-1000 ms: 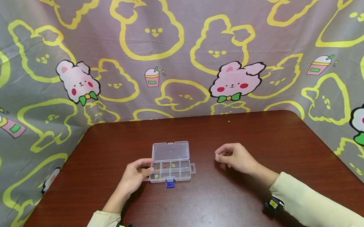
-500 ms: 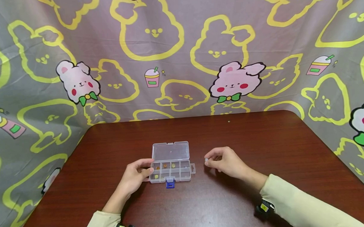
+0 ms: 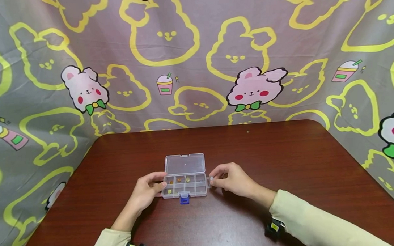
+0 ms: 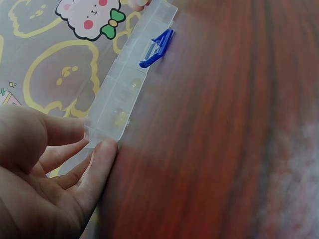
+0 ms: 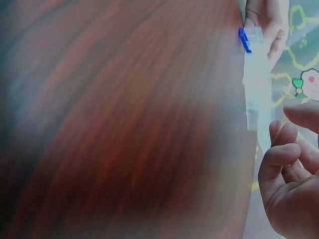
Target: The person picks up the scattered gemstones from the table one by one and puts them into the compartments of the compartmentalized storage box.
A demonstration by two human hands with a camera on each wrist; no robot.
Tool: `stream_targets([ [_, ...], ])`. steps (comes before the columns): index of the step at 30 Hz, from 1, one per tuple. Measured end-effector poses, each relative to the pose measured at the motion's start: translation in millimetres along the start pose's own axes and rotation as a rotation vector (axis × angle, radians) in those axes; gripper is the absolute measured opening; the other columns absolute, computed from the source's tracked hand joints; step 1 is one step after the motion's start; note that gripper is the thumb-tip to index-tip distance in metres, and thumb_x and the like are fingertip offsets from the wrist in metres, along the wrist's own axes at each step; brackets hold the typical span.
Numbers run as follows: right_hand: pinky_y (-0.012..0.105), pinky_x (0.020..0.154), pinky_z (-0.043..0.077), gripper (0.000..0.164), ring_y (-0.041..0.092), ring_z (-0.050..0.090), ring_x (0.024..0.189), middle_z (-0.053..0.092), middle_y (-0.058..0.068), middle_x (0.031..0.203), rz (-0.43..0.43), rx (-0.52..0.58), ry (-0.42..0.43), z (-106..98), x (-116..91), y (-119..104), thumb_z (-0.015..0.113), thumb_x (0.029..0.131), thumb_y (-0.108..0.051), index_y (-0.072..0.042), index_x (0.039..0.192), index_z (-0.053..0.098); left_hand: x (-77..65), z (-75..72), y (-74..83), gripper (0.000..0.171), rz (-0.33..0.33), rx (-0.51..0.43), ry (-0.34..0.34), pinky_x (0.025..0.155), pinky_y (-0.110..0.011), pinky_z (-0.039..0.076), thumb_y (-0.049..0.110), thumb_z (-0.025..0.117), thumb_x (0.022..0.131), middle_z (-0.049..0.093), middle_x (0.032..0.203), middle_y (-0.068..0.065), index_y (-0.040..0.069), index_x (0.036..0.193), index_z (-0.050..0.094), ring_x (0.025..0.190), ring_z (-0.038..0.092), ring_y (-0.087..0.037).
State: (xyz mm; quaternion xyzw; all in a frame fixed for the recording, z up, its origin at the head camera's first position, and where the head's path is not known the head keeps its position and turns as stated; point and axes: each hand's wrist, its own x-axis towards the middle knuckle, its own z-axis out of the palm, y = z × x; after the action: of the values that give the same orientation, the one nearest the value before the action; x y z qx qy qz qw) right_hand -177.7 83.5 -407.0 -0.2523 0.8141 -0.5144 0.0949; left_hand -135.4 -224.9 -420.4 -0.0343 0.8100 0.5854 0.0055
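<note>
A clear plastic compartment box (image 3: 199,195) lies on the table, its lid (image 3: 184,164) folded back and its blue latch (image 3: 185,200) toward me. Small yellow and orange beads (image 3: 179,180) sit in several compartments, and something small and clear is in the back right one. My left hand (image 3: 146,191) grips the box's left end, thumb on the rim, as the left wrist view also shows. Just beside the box's right hanging tab, my right hand (image 3: 235,180) pinches a small pale bead (image 3: 211,178) between thumb and index finger. That bead is not visible in the right wrist view.
The box stands on a dark red-brown wooden table (image 3: 136,150). Near the far edge lies a tiny shiny speck (image 3: 248,131), too small to identify. Behind and at both sides hangs a grey cloth (image 3: 187,36) with yellow outlines and cartoon rabbits.
My right hand has moved left with the pale bead, from well right of the box to its right end. The left hand and the box have stayed in place.
</note>
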Motion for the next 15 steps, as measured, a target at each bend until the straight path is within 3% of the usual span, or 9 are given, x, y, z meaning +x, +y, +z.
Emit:
stream_targets([
  [15,0.023,0.048,0.048,0.011,0.012,0.055,0.055,0.066,-0.001,0.075,-0.050,0.010,-0.023,19.6,9.7,-13.2,0.077,0.084,-0.006,-0.001,0.094,0.074,0.0,0.1,-1.1,0.031,0.004,0.001,0.007,0.067,-0.034,0.060,-0.006,0.066,0.092,0.067,0.112,-0.019,-0.003,0.123,0.067,0.088,0.068,-0.024],
])
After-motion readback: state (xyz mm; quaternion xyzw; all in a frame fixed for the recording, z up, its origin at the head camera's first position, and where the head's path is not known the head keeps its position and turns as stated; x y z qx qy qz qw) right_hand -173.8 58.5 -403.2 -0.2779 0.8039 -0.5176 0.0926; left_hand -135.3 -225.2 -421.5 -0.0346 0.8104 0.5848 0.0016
